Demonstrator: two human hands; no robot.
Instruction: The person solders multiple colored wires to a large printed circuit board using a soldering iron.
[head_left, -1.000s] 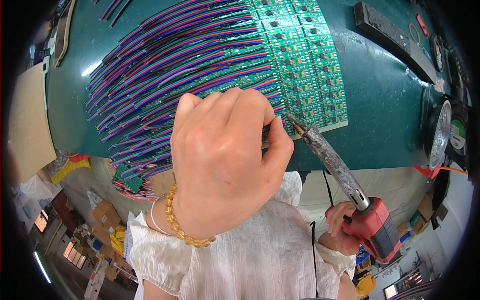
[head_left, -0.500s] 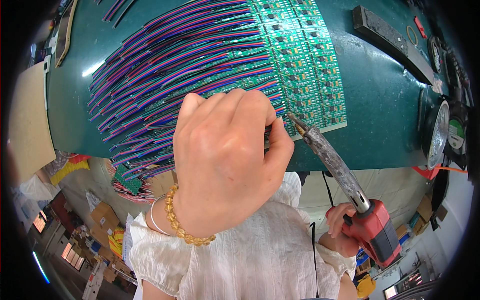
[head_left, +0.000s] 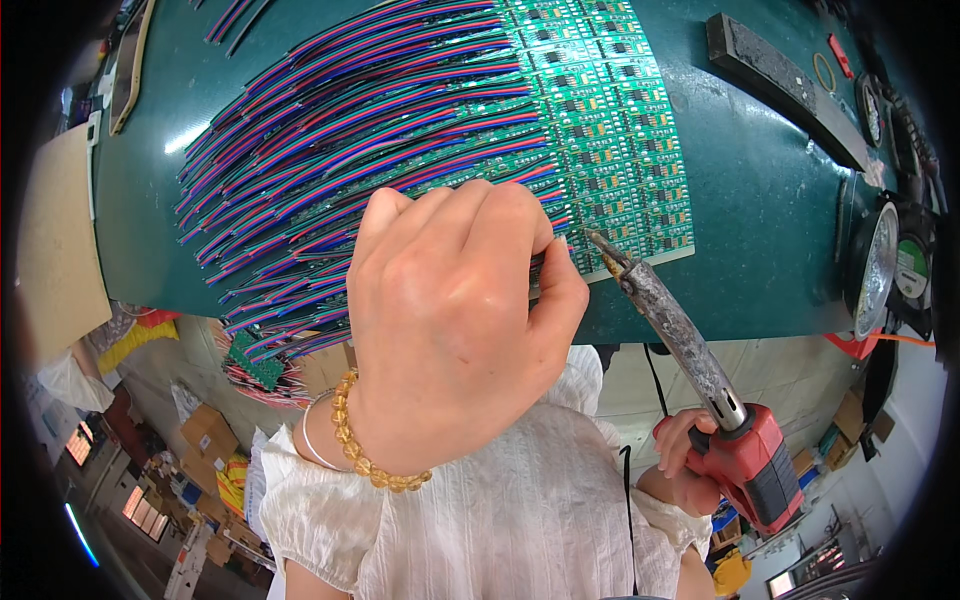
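Observation:
A sheet of green circuit boards point(head_left: 620, 120) lies on the table, with many rows of thin multicoloured wires point(head_left: 330, 130) running left from it. Over the near rows is my left hand point(head_left: 450, 290), back up, fingers curled and thumb pressed to the forefinger at the sheet's near edge. What the pinch holds is mostly hidden, though wire ends show beside it. My right hand point(head_left: 685, 450) grips the red and black handle of a soldering iron point(head_left: 680, 330). Its tip is just right of my left fingertips, close over the boards; I cannot tell whether it touches.
The boards lie on a green tabletop point(head_left: 750, 210). At the back right are a long dark metal bar point(head_left: 785, 85) and a red piece point(head_left: 840, 55). A round metal dish point(head_left: 876, 268) stands at the right edge. Below the table at left sits a bundle of wired boards point(head_left: 258, 365).
The soldering iron's tip has shifted slightly to the right and down, away from my left fingertips. My left hand stays almost still in its pinch.

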